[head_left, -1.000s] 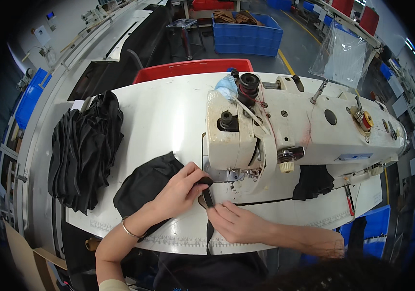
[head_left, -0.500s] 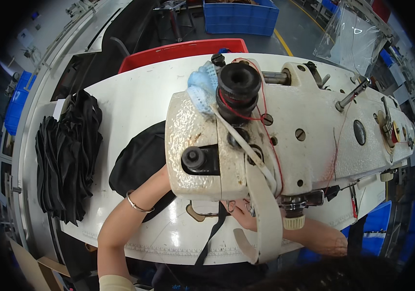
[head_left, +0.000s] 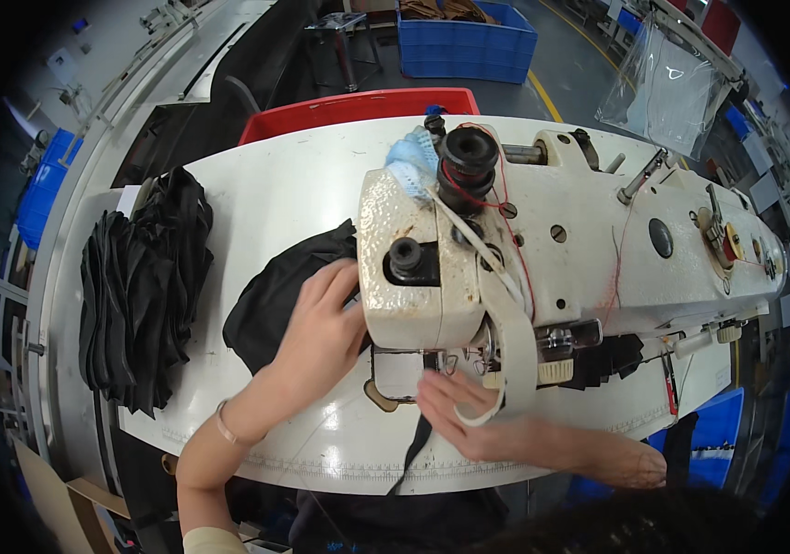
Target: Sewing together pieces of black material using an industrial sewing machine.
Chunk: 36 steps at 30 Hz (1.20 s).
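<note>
A white sewing machine (head_left: 598,249) with red thread covers much of the view. At its left end my left hand (head_left: 325,323) is closed, fingers bent at the edge of a black fabric piece (head_left: 265,309); the fingertips are partly behind the machine head. My right hand (head_left: 469,415) lies below the head by the needle area. Its fingertips press together on a narrow black strip (head_left: 416,452), which runs down over the table's front edge. A loop of pale band (head_left: 517,360) hangs in front of the right hand. The needle is hidden.
A pile of folded black fabric pieces (head_left: 141,291) lies on the white table (head_left: 256,175) at left. More black fabric (head_left: 603,360) shows under the machine arm, near a red-handled tool (head_left: 670,383). Behind the table are a red bin (head_left: 358,108) and a blue crate (head_left: 469,46).
My left hand has come out from behind the machine head and its fingers now show. My right hand shows more fully below the head. The whole view has shifted slightly.
</note>
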Each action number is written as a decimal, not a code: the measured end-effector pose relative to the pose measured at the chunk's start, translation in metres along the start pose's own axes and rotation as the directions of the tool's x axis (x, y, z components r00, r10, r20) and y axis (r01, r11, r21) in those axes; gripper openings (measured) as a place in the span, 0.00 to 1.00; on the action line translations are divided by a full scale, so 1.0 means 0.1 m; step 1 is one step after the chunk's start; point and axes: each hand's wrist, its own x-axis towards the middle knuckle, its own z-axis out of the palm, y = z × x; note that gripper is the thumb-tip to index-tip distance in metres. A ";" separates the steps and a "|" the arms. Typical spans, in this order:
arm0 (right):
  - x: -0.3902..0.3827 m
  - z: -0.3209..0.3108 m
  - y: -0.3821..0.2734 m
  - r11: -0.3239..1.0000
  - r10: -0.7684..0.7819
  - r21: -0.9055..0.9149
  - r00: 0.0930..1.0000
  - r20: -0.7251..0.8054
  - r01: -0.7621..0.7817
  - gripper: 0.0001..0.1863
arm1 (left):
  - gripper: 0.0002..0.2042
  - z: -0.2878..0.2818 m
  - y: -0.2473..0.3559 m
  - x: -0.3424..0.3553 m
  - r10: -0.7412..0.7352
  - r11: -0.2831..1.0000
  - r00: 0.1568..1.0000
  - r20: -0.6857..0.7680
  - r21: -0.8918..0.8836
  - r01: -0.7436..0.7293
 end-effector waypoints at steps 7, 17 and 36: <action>-0.06 -0.16 -0.75 0.893 -0.075 0.439 0.995 -0.069 0.098 0.21 | 0.16 -0.30 0.25 -1.23 -0.176 0.817 0.982 0.070 0.567 0.106; 0.49 -0.11 -0.27 0.901 0.300 0.427 0.821 -0.485 -0.076 0.13 | 0.12 -1.17 0.73 -0.42 -0.236 0.954 0.972 -0.007 -0.192 0.231; 0.77 0.23 -0.09 0.856 0.326 0.510 0.853 -0.407 -0.083 0.09 | 0.13 -0.53 0.19 -0.36 0.127 0.972 0.992 0.025 0.196 -0.130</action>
